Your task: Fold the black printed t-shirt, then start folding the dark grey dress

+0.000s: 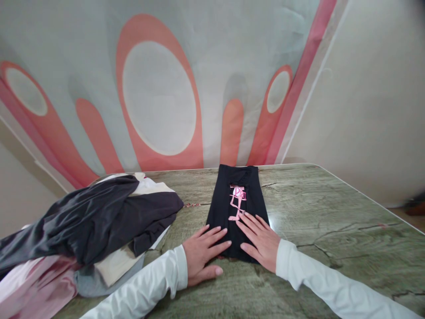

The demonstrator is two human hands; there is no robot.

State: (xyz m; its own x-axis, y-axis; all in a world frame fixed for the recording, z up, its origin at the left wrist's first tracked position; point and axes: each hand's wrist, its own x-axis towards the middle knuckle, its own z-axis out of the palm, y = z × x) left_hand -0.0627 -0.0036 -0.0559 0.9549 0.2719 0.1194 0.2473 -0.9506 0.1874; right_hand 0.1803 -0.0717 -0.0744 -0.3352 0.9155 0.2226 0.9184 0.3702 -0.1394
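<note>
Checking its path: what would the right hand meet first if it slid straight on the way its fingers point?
The right hand, flat on the folded black garment, would first reach the pink print just beyond its fingertips; past that, probably only more garment.

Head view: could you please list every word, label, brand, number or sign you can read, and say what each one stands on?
No text can be read with certainty.
On the black folded garment: a pink print with letter-like marks at its top, too blurred to read.
On the pile of clothes and the wall hanging: no text shows.
</note>
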